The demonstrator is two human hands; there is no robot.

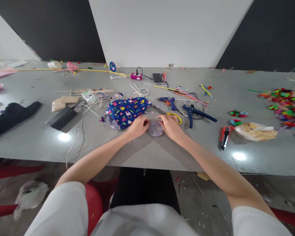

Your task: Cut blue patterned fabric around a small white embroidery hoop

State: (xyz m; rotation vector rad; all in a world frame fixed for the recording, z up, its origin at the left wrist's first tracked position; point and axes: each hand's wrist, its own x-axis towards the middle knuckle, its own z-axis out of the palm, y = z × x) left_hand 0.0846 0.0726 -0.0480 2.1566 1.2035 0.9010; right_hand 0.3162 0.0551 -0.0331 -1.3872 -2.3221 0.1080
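A round, pale patterned fabric piece (155, 128) lies on the grey table between my two hands. My left hand (139, 126) is closed, its thumb and fingers pinched at the left edge of that piece. On the other side, my right hand (170, 126) has its fingers bent together on the piece's upper right edge. Blue printed fabric (127, 110) is bunched just beyond my left hand. Scissors with yellow handles (178, 118) lie partly behind my right hand. A blue glue gun (167, 102) rests farther back.
Blue pliers (191, 114) and a red and black cutter (225, 138) lie to the right, near a plastic bag (256, 131). Colourful pipe-cleaner pieces (287, 105) are heaped far right. A black box (62, 118) with a cable and wooden sticks are at left. A phone (157, 78) lies behind.
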